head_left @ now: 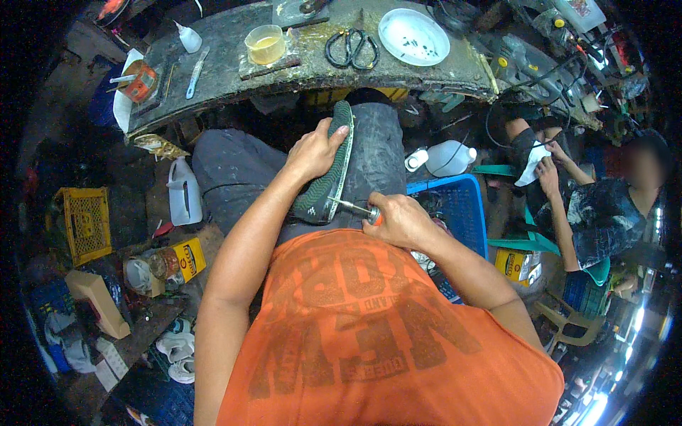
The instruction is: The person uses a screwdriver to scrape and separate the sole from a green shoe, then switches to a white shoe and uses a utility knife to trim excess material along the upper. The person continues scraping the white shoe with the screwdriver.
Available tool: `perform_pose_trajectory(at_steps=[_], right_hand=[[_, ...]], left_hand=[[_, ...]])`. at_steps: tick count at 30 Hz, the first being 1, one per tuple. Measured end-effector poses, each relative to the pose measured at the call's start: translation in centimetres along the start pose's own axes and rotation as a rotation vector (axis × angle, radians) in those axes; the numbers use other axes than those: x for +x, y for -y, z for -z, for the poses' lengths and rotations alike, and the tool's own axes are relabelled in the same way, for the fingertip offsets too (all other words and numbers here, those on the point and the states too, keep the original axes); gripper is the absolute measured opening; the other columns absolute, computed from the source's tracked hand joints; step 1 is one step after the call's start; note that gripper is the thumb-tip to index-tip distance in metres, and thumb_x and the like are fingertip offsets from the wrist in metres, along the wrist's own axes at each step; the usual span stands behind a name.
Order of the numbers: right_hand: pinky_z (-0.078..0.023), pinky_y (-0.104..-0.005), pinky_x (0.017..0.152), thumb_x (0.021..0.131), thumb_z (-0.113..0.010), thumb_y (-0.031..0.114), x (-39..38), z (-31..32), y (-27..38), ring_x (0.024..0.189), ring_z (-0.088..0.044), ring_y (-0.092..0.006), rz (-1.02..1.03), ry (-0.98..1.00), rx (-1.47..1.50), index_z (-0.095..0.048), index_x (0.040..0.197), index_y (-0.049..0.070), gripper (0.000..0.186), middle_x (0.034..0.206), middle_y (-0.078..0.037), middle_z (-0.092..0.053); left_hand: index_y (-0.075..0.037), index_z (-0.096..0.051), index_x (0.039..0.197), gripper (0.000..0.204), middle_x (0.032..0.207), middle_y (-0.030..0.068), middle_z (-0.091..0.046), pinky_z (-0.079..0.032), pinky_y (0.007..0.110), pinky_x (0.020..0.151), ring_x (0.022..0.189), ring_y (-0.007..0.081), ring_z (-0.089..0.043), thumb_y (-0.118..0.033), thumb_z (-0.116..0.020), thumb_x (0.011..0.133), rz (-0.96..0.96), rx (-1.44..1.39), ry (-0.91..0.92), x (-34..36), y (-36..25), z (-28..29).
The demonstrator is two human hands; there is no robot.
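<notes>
Shoe [341, 157]: dark w/ green textured face & pale edge line; lying in the lap, just beside R thigh [378, 145].
Long axis: running roughly from belly side out toward the counter [213, 79], far end leaning a bit right.
L hand [312, 154]: nearer one; grip wrapping around mid-shoe from the left, thumb lying on the green face.
R hand [403, 219]: sitting right of shoe's near end, well apart from L hand; grip curling tight around a hand tool [353, 206] w/ orange handle, thin metal shaft.
Tool vs shoe: shaft pointing left, crossing the long axis at a steep angle; tip reaching the pale edge nr the near end. Can't tell if it's biting in or only touching.
Shoe from R grip: lying to the left, most of its length stretching farther out than the tool.
Blue basket [482, 213]: standing right of lap, partly behind R forearm.
On counter: cup w/ yellowish liquid [265, 45], black-handled scissors [352, 50], white bowl [414, 37] standing L to R.
Co-worker [597, 224]: sitting off right, holding a white piece [533, 165].
</notes>
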State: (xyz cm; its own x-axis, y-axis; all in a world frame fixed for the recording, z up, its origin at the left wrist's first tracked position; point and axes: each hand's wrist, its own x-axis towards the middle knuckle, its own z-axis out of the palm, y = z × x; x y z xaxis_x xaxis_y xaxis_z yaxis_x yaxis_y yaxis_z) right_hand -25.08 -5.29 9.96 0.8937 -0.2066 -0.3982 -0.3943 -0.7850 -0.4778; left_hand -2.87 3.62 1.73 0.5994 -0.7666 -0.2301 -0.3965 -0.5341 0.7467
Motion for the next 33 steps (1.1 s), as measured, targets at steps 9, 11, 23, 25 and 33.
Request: perform_pose_trajectory(at_steps=[9, 11, 23, 25, 33], right_hand=[[-0.057, -0.0506, 0.078, 0.081, -0.074, 0.033, 0.45, -0.26, -0.46, 0.085, -0.072, -0.0464, -0.04, -0.034, 0.099, -0.069, 0.107, -0.006, 0.047, 0.081, -0.032, -0.069], [-0.057, -0.0502, 0.078, 0.08, -0.074, 0.032, 0.59, -0.21, -0.37, 0.085, -0.072, -0.0466, -0.064, -0.026, 0.107, -0.068, 0.107, -0.007, 0.047, 0.081, -0.033, -0.069], [-0.056, -0.0521, 0.079, 0.082, -0.074, 0.033, 0.43, -0.12, 0.16, 0.084, -0.072, -0.0475, -0.037, -0.019, 0.04, -0.068, 0.108, -0.006, 0.047, 0.083, -0.031, -0.07], [-0.056, -0.0524, 0.078, 0.083, -0.074, 0.034, 0.38, -0.13, 0.12, 0.084, -0.071, -0.0472, -0.01, -0.021, 0.025, -0.068, 0.107, -0.005, 0.046, 0.082, -0.03, -0.07], [-0.058, -0.0549, 0.08, 0.086, -0.071, 0.038, 0.1, -0.15, 0.33, 0.087, -0.072, -0.0468, 0.054, 0.031, -0.049, -0.065, 0.104, -0.001, 0.044, 0.088, -0.029, -0.072]], left_hand=[[-0.002, -0.048, 0.145, 0.072, 0.123, 0.034, -0.067, -0.048, 0.057, 0.1, 0.119, 0.0506, -0.062, -0.061, -0.04, 0.106, 0.013, 0.0, -0.001, -0.07, -0.11, 0.16], [-0.002, -0.048, 0.145, 0.072, 0.123, 0.0337, -0.067, -0.048, 0.057, 0.101, 0.119, 0.0507, -0.062, -0.062, -0.04, 0.106, 0.0, 0.002, -0.003, -0.05, -0.2, 0.18], [0.0, -0.045, 0.149, 0.076, 0.124, 0.0337, -0.066, -0.048, 0.056, 0.102, 0.12, 0.0505, -0.062, -0.062, -0.04, 0.106, -0.001, -0.008, 0.035, -0.05, -0.21, 0.47], [0.0, -0.046, 0.148, 0.075, 0.124, 0.0334, -0.067, -0.048, 0.056, 0.101, 0.12, 0.0505, -0.062, -0.062, -0.04, 0.106, 0.008, -0.004, 0.033, -0.05, -0.33, 0.49], [-0.002, -0.046, 0.148, 0.074, 0.123, 0.0335, -0.067, -0.048, 0.056, 0.101, 0.119, 0.0506, -0.063, -0.063, -0.04, 0.105, 0.048, -0.005, 0.047, -0.03, -0.4, 0.52]])
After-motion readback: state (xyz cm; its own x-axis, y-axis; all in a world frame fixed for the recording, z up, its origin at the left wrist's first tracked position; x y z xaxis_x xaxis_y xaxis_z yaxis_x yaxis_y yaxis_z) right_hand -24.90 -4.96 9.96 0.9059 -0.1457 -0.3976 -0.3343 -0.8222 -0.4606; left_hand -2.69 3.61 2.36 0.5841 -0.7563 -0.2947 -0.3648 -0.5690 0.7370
